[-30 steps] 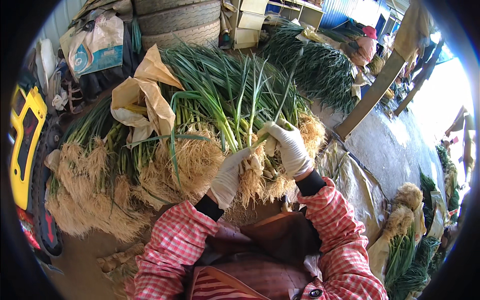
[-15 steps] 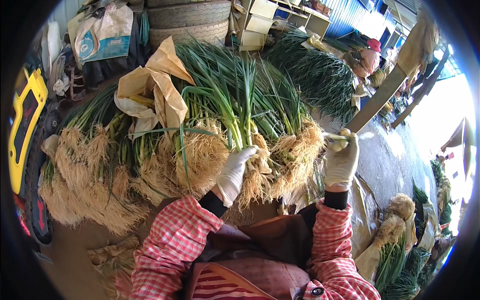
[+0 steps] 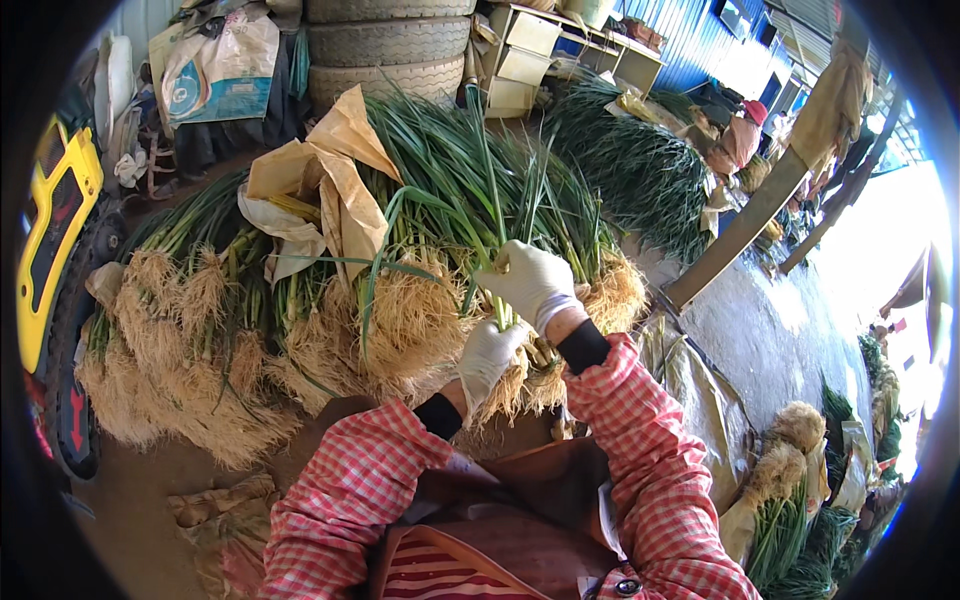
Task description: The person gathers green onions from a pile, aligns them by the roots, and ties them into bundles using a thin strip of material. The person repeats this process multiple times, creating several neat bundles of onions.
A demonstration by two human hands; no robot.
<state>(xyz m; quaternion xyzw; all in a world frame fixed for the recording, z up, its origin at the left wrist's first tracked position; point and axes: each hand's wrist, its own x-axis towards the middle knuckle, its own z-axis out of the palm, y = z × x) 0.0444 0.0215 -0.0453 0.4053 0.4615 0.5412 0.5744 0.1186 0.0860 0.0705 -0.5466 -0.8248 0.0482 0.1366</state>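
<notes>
My left hand, in a white glove, is closed around the lower stems of a small bunch of green garlic, whose tan roots hang below it. Just above and to the right, my gloved right hand has its fingers curled in on the stalks of the same bunch. Its fingertips are partly hidden, so the exact hold is unclear. Right behind both hands lies a big heap of green garlic, leaves pointing away and bushy roots toward me.
Brown paper rests on the heap. A yellow-framed machine part stands at the left, stacked tires behind. A slanted post rises at the right. More rooted bunches lie lower right; a person in a red hat is far off.
My right hand has come left from beside the heap to the bunch in my left hand. The pale strip it held is no longer visible. My left hand has dropped slightly.
</notes>
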